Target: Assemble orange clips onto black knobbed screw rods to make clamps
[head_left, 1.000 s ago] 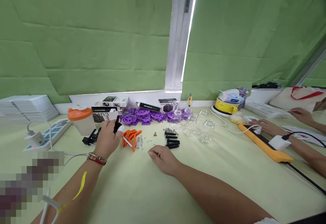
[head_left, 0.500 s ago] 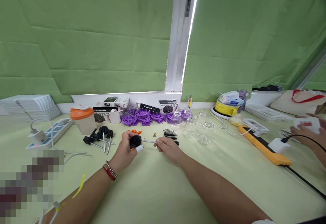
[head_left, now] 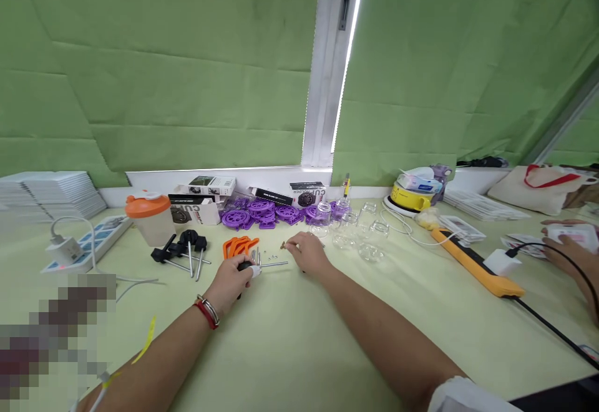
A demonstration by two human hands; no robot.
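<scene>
lying on the green table [head_left: 290, 349] are one orange-lidded cup [head_left: 148, 217], one pile of orange clips [head_left: 239, 246] and some clear jars [head_left: 360, 237]; the pile of purple wheels [head_left: 266, 214] is too tangled to count. just in front of the orange clips, the left hand [head_left: 229, 284] is curled tight on a black knob with a metal rod [head_left: 257, 268]. the right hand [head_left: 309, 255], to the right of the clips, has its fingers bent down, pinching at tiny bits; i cannot tell if it holds one.

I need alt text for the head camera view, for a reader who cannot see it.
A person's left hand holds a black knob with a metal rod above a pale green table, while the right hand reaches to small brass parts. Behind lie orange pieces, purple wheels and clear glass jars.
</scene>
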